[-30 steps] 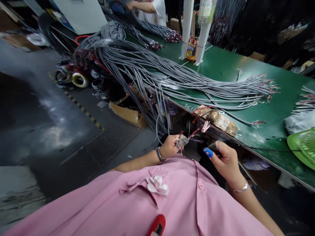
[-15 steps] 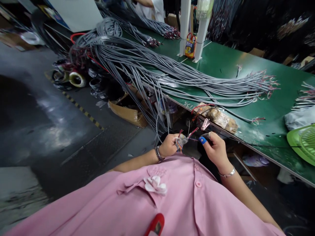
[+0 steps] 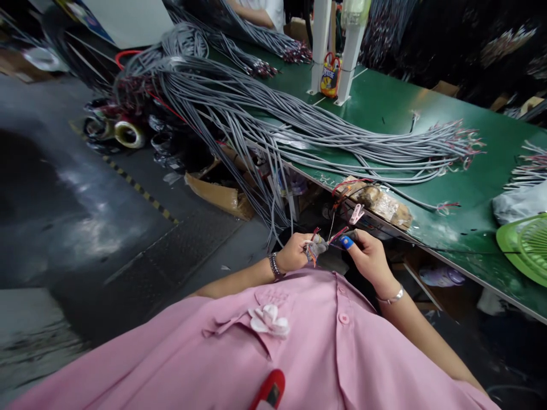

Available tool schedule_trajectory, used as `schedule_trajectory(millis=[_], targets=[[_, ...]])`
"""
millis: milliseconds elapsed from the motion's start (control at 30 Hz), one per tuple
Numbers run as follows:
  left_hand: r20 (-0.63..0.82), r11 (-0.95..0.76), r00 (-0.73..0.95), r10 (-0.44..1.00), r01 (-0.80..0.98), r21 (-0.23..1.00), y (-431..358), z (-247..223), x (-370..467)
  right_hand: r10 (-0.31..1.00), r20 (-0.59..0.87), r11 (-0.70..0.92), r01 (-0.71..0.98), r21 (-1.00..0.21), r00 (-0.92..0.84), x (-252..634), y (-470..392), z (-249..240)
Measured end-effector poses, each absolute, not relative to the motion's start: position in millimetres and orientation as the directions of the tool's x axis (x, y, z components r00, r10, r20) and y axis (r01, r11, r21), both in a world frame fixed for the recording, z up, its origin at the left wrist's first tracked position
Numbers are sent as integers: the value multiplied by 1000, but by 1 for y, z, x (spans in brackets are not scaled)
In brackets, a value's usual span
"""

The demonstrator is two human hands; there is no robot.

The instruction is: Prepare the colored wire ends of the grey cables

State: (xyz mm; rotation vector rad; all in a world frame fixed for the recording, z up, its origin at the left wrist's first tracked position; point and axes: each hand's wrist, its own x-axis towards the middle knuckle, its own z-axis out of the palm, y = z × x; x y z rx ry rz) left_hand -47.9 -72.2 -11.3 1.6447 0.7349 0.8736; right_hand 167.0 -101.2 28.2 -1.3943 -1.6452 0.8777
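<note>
My left hand [image 3: 294,252] is closed round the stripped end of a cable, and short red and orange wires [image 3: 315,259] stick out past its grey-covered fingertips. Just to its right, my right hand [image 3: 371,257] is pinched, with blue wrapping on the thumb [image 3: 347,242]. A thin wire seems to run from the left fingertips into this pinch, though the fingers partly hide it. More red wire ends [image 3: 339,233] show between the hands. Both hands are in front of my pink shirt [image 3: 307,319], below the bench edge.
Long grey cables [image 3: 273,114] lie across the green bench [image 3: 384,105] and hang over its edge. A taped block [image 3: 384,206] and pink clip [image 3: 356,214] are at the edge. A green basket [image 3: 523,245] stands right. A cardboard box [image 3: 222,196] is below. Another person's arm [image 3: 254,14] shows behind.
My right hand has shifted slightly left, closer to my left hand. The left hand keeps its hold with little movement. The other person's arm at the back has moved lower.
</note>
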Motion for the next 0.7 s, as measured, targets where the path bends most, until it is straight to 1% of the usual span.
schedule_trajectory(millis=[67, 100, 167, 233, 267, 333, 433, 500, 567, 633, 700], targets=[[151, -174, 566, 810, -13, 985, -73, -11, -50, 994, -9, 20, 266, -964, -105, 167, -98, 22], [135, -139, 580, 804, -37, 990, -73, -11, -51, 988, -89, -65, 181, -981, -126, 166, -98, 19], [106, -75, 601, 792, -77, 994, -73, -9, -53, 959, -220, -215, 43, -976, -177, 162, -98, 15], [75, -15, 606, 792, -103, 995, -72, -10, -54, 932, -281, -297, -40, -954, -230, 158, -101, 12], [55, 19, 600, 798, -116, 993, -72, -12, -54, 926, -283, -306, -58, -950, -249, 155, -102, 11], [5, 98, 572, 820, -150, 984, -71, -17, -54, 936, -229, -247, -34, -969, -266, 152, -105, 10], [-70, 200, 506, 860, -207, 958, -69, -26, -50, 965, -42, -5, 144, -990, -258, 149, -107, 7], [-94, 224, 460, 883, -236, 946, -68, -29, -48, 966, 70, 139, 271, -953, -251, 149, -108, 5], [-107, 230, 422, 900, -252, 940, -67, -28, -46, 966, 140, 212, 361, -908, -216, 150, -110, 4], [-121, 236, 389, 913, -262, 936, -66, -25, -45, 958, 222, 279, 423, -862, -180, 153, -115, 6], [-134, 243, 368, 920, -266, 933, -66, -21, -44, 929, 328, 371, 446, -814, -174, 154, -121, 11]])
